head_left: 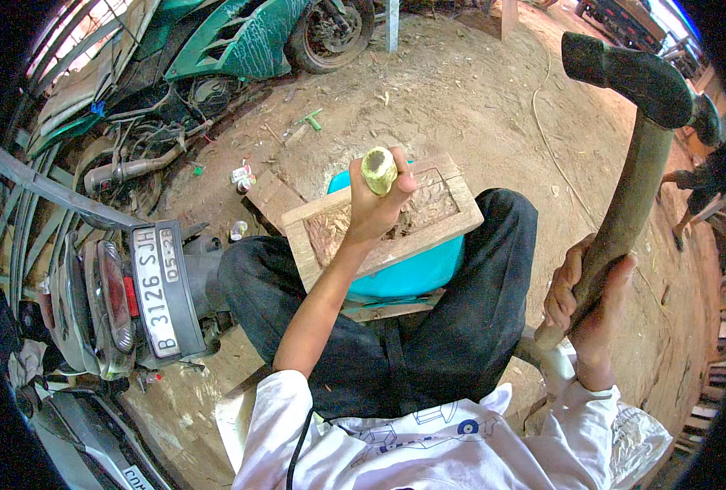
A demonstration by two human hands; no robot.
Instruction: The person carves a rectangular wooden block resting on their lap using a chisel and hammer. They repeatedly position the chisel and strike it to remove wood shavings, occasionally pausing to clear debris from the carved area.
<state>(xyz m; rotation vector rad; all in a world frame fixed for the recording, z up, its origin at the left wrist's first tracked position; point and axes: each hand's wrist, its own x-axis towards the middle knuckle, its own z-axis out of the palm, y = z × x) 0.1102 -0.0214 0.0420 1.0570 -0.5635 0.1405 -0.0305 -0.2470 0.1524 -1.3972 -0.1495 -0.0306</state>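
My left hand (373, 208) is closed around an upright chisel (377, 167), whose pale yellow, worn handle end points up at me. The hand and handle hide its blade. Beneath it lies a rectangular wooden block (422, 238) with a raised rim and a rough, carved recess holding wood chips. A turquoise plastic seat or tub (408, 276), of which I cannot tell the kind, supports the block between my knees. Off to the right, my right hand (589, 298) grips the lower wooden handle of a hammer (634, 184). Its dark head is raised well away from the chisel.
A green motorcycle (240, 45) stands at the far left, and a motorcycle's rear end with a plate (157, 290) sits close by my left knee. A thin cable (555, 131) crosses the dirt floor. Another person (698, 192) is at the right edge.
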